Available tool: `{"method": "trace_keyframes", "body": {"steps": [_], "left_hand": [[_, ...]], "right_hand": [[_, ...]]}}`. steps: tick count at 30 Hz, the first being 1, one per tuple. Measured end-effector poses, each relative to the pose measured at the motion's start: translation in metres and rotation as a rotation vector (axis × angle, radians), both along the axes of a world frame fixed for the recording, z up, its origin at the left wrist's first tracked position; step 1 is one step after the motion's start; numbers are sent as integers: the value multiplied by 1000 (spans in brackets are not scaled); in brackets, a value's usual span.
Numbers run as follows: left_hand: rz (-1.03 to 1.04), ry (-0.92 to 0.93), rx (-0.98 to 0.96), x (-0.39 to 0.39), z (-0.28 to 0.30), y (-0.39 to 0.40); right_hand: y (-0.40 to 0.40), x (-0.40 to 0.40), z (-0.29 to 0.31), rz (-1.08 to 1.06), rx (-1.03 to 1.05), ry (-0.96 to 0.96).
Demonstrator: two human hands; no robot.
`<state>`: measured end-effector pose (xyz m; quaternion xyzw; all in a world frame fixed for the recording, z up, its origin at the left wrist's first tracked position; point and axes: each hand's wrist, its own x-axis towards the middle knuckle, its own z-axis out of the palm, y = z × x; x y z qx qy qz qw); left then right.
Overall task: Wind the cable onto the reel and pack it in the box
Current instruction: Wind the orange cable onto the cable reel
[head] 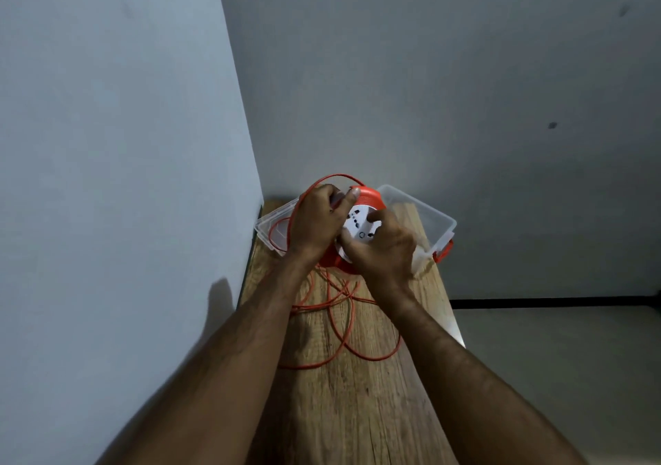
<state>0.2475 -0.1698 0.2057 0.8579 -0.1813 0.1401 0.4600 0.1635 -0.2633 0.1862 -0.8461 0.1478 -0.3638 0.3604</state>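
Winding in progress, roughly mid-task by my estimate. I hold the reel [357,226] above the far end of the table [357,411], its white socket face tilted toward me, orange rim showing at 12 and 6 o'clock.

My right hand [384,250] grips the reel from 5 o'clock, fingers curled over the socket face and rim. My left hand [318,219] sits at 9 o'clock of the reel, fingers curled around the cable [343,325], thumb tip pressed near the rim at 12 o'clock. A loop of cable arcs up and over the left hand toward the reel's top.

Done: some orange turns show on the drum at 1 o'clock; how many I cannot tell.

Left: a good length of cable lies loose on the table at 6 o'clock of the reel, in several crossing loops. One strand also trails into the box [422,210] at 9 o'clock. All that needs winding, then the reel goes into the box.

Surroundings: the clear box stands open just behind the reel, at 12 to 2 o'clock, with an orange latch [443,250] at its right end. Walls close in at 9 and 12 o'clock.

In the way: the crossing loops may snag as I pull; the strand in the box must come out before the reel goes in.
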Motion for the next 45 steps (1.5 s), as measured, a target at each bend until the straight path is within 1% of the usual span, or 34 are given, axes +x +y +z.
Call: {"method": "trace_keyframes", "body": {"steps": [3, 5, 7, 8, 9, 10, 11, 12, 13, 15, 17, 18, 19, 22, 23, 25, 29, 31, 33, 38, 40, 42, 45], "left_hand": [[-19, 18, -59, -4, 2, -4], [-47, 6, -75, -3, 3, -7], [-68, -8, -54, -1, 2, -7], [-78, -6, -35, 0, 1, -7], [-87, -1, -24, 0, 1, -6], [-91, 4, -29, 1, -1, -5], [-92, 10, -45, 1, -2, -4], [-92, 14, -66, 0, -3, -4], [-95, 18, -85, 0, -4, -4], [-118, 24, -103, 0, -4, -5], [-151, 29, -100, 1, -4, -4], [-162, 38, -94, 2, -4, -4], [-169, 48, -86, 4, -5, -2], [-185, 49, -74, 9, -5, 2], [-191, 49, -66, 10, -4, 2], [-197, 49, -48, 10, -3, 0], [-167, 41, -67, 7, 1, -3], [-176, 32, -57, 6, 3, -2], [-206, 39, -27, 5, 3, -2], [-216, 2, 21, 6, 8, 0], [-236, -19, 48, 7, 11, 1], [-237, -53, 89, 7, 13, 1], [-213, -89, 116, 6, 14, 0]], "right_hand": [[7, 9, 2, -133, 299, 91], [8, 14, 4, -176, 578, 158], [6, 15, 4, -171, 884, 171], [5, 14, 4, -147, 998, 177], [5, 11, 4, -114, 1057, 176], [4, 9, 3, -82, 1041, 162], [3, 6, 1, -66, 922, 131], [2, 2, -1, -44, 705, 82], [1, -4, 0, -6, 440, 21], [-4, -14, 2, 127, -62, -110], [-11, -19, 2, 256, -422, -109], [-15, -20, 0, 295, -544, -55], [-20, -21, 0, 330, -620, 18], [-34, -25, 3, 366, -732, 197], [-34, -27, 6, 342, -752, 238], [-28, -29, 10, 297, -714, 273], [-14, -30, 12, 106, -617, 195], [-13, -29, 12, 45, -615, 179], [-11, -27, 11, 57, -608, 183], [-14, -16, 9, 143, -454, 141], [-12, -15, 7, 158, -354, 124], [-7, -16, 6, 148, -192, 120], [2, -15, 5, 73, 66, 66]]}}
